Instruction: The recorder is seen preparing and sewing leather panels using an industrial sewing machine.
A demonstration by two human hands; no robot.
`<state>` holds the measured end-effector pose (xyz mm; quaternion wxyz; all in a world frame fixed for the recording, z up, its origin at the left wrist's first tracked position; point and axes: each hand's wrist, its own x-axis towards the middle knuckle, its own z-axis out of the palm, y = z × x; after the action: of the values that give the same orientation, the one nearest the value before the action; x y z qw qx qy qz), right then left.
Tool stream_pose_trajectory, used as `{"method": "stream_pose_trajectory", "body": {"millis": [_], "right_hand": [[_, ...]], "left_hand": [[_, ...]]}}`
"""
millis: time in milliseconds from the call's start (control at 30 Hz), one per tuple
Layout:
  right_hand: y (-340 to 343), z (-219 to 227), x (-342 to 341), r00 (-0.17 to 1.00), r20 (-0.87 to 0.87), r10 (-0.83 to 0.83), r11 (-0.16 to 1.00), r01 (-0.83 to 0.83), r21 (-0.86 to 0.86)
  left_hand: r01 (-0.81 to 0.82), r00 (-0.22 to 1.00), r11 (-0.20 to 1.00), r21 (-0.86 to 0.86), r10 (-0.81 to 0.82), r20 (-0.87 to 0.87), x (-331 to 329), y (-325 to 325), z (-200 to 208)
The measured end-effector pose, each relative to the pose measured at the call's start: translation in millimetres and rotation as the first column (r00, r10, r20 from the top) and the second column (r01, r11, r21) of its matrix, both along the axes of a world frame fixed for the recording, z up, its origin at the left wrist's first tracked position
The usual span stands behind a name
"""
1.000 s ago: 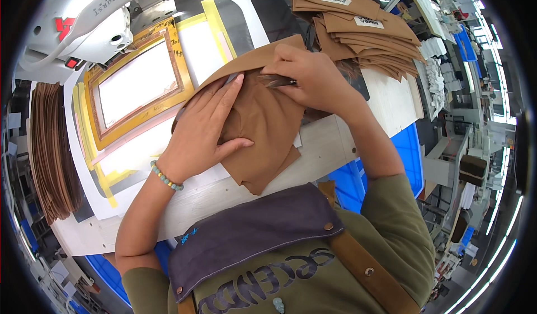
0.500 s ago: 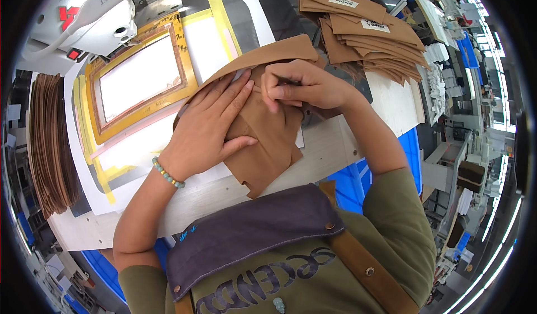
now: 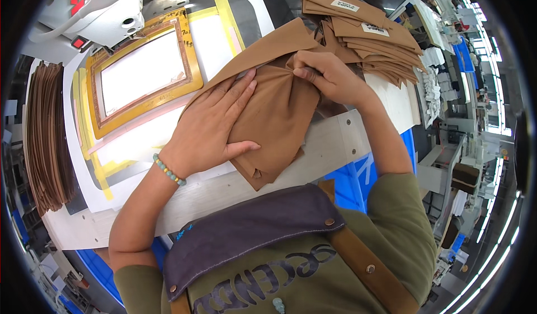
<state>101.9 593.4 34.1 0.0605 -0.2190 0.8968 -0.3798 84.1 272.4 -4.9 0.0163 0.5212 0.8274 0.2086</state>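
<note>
A brown fabric piece (image 3: 271, 126) lies on the table in front of me, with a folded band along its far edge. My left hand (image 3: 210, 115) rests flat on its left part, fingers stretched out and thumb apart, a bead bracelet at the wrist. With fingers closed, my right hand (image 3: 333, 76) pinches the cloth near its upper right and lifts it, so folds fan out from the grip. Whether a small tool is also inside that hand is hidden.
Beyond my left hand lies a yellow rectangular frame (image 3: 197, 71) on a white sheet, below a white machine (image 3: 103, 15). Brown pieces are stacked at the far left (image 3: 49, 138). Another pile of brown pieces (image 3: 372, 48) with white labels sits at the back right. Blue bins (image 3: 349, 182) stand below the table edge.
My right hand has moved slightly right and up and now grips the fabric, pulling it into folds. The small dark tool seen in it earlier no longer shows. My left hand stays flat.
</note>
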Motion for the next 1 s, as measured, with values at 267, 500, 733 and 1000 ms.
{"method": "stream_pose_trajectory", "body": {"millis": [267,500,733,1000], "right_hand": [[-14,-3,-9,0.958,0.218,0.188,0.781,-0.011,-0.625],[-11,-5,-26,0.877,0.264,0.401,0.637,-0.06,-0.768],[3,-6,-33,0.959,0.093,0.269,0.94,-0.241,-0.242],[23,14,-33,0.966,0.114,0.234,0.971,-0.239,0.028]], "left_hand": [[-0.003,1.0,0.999,-0.037,0.003,-0.013,-2,-1,5],[-0.004,1.0,0.998,-0.066,0.005,0.013,-5,1,5],[-0.003,0.998,0.996,-0.094,0.008,0.055,-6,4,8],[0.004,0.998,0.997,-0.077,0.0,0.056,-9,1,3]]}}
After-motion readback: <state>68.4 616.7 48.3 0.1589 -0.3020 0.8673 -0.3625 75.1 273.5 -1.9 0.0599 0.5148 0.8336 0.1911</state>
